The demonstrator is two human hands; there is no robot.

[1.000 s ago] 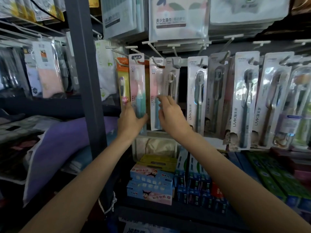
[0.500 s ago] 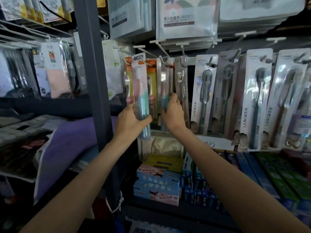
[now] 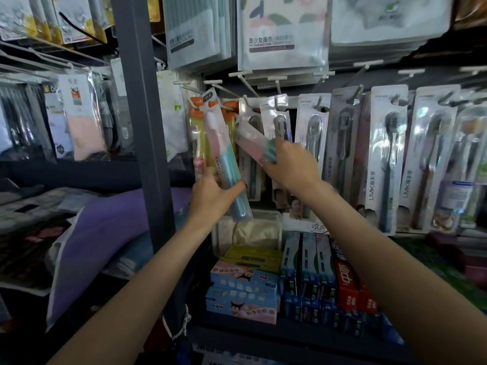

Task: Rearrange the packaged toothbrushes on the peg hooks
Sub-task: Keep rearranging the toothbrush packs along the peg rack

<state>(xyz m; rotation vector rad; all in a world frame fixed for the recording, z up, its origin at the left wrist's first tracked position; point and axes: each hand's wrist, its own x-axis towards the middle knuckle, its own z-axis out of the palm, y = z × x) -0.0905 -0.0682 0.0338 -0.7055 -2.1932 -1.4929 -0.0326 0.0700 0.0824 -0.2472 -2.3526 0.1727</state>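
My left hand [image 3: 210, 194] grips the lower part of a pink-and-teal toothbrush pack [image 3: 222, 151], whose top leans left near a white peg hook [image 3: 224, 89]. My right hand [image 3: 292, 164] holds a second pink-and-teal pack [image 3: 253, 143], tilted with its top pointing up and left, off any hook. Orange-and-yellow toothbrush packs [image 3: 197, 138] hang behind the left pack. Silver-grey toothbrush packs [image 3: 312, 135] hang on hooks just right of my right hand, with more LMK packs [image 3: 387, 159] farther right.
A grey upright post [image 3: 142, 114] stands just left of the hooks. Wet-wipe packs [image 3: 282, 32] hang above. Toothpaste boxes [image 3: 245, 285] fill the shelf below. Bagged goods [image 3: 76, 117] hang on the left rack, above a purple bundle [image 3: 105, 233].
My right hand has pulled its pink-and-teal pack off the hook and tilted it leftward. The pack in my left hand now leans with its top to the left.
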